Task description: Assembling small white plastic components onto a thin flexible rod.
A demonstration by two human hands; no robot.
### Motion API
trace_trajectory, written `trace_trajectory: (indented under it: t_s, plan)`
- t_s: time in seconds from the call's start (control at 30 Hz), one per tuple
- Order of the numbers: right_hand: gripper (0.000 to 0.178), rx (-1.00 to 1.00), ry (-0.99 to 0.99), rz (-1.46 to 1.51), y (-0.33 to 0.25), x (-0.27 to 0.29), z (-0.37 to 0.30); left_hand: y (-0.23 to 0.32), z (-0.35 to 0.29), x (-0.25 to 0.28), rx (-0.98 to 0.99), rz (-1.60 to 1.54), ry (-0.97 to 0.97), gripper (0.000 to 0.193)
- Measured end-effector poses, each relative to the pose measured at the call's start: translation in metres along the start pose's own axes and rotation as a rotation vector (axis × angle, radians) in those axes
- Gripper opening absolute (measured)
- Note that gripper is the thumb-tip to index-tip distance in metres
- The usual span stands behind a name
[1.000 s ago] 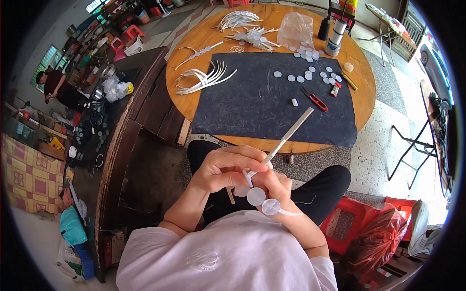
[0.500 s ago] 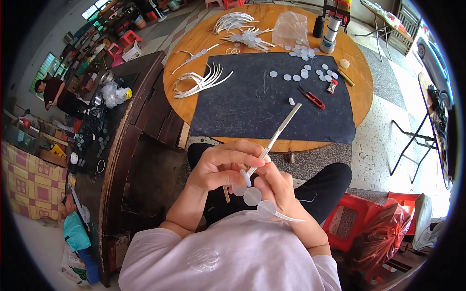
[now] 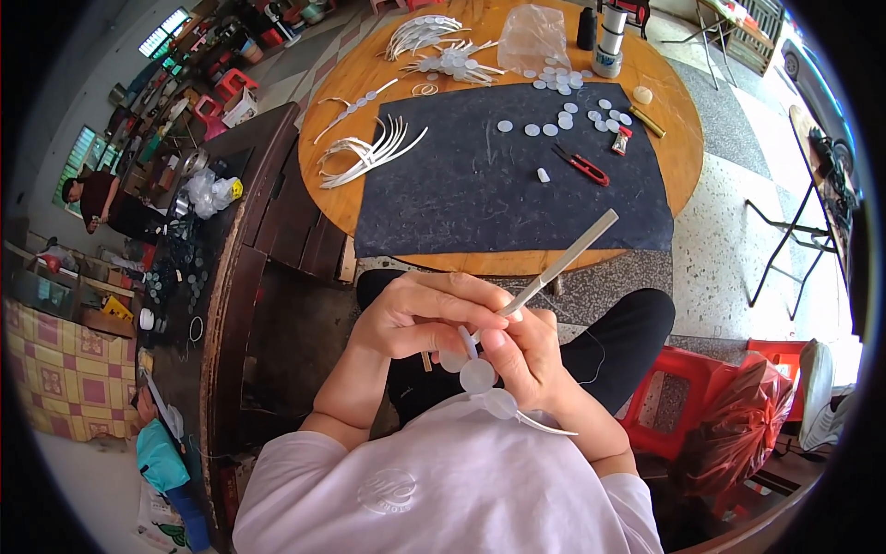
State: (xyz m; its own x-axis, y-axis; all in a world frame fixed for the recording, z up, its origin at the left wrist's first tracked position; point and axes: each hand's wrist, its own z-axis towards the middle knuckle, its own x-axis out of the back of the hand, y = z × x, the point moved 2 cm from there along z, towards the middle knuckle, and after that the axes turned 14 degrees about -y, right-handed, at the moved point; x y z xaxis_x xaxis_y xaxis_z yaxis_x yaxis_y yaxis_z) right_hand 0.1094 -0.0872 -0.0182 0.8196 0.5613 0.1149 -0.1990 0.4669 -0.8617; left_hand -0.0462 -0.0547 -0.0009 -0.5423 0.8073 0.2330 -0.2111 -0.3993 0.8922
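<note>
In front of my chest, my left hand (image 3: 415,319) is closed, its fingertips pinching at a string of round translucent discs (image 3: 477,377). One disc stands edge-on beside the left thumb. The string hangs below both hands and ends in a thin white strip (image 3: 546,427) lying against my shirt. My right hand (image 3: 528,360) is closed too, its thumb touching the left fingertips. From between the hands a long, flat, greyish blade-like tool (image 3: 574,254) points up and to the right. Its lower end is hidden by the fingers, so the exact grip is partly unseen.
Ahead stands a round wooden table (image 3: 688,166) with a dark mat (image 3: 443,203). On it lie loose discs (image 3: 565,120), red-handled snips (image 3: 589,169), bundles of white strips (image 3: 369,159), a plastic bag (image 3: 533,39) and a wire spool (image 3: 610,42). A red stool (image 3: 660,392) stands at right.
The blade-like tool has swung to the right and tilted lower. My right thumb has moved up against the left fingertips. The whole view has shifted slightly.
</note>
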Motion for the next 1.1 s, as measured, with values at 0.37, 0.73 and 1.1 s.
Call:
trace_trajectory:
  t_s: [0.37, 0.73, 1.1]
  plan:
    - [0.014, 0.046, 0.084, -0.042, 0.003, -0.005, 0.002, 0.0, 0.006, 0.0, -0.089, -0.02, 0.014, 0.034]
    - [0.008, 0.026, 0.128, -0.031, 0.002, -0.002, 0.003, -0.001, 0.01, -0.001, -0.124, 0.053, 0.031, 0.031]
    - [0.009, 0.1, 0.213, -0.038, 0.009, -0.001, 0.004, -0.006, 0.008, 0.001, -0.019, 0.037, 0.001, 0.039]
